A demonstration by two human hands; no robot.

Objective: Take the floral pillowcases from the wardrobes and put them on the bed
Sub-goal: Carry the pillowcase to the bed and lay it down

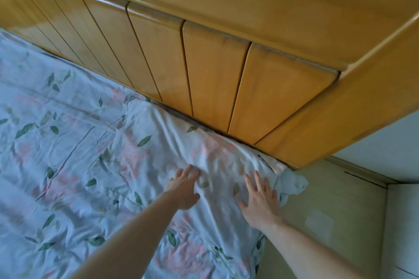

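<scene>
A floral pillowcase [181,142], white with pink flowers and green leaves, lies flat at the bed's corner against the wooden headboard. The bed [56,165] under it wears a sheet of the same print. My left hand [184,188] rests on the pillowcase, fingers spread and flat. My right hand [260,199] lies flat on its right part near the bed's edge, fingers apart. Neither hand grips the cloth. A crumpled bit of fabric [292,184] sticks out past the bed's corner.
The yellow wooden headboard [204,70] of vertical slats runs along the far side, with a wooden ledge [272,7] on top. A pale greenish surface [328,210] lies right of the bed, and a white wall [385,147] stands beyond.
</scene>
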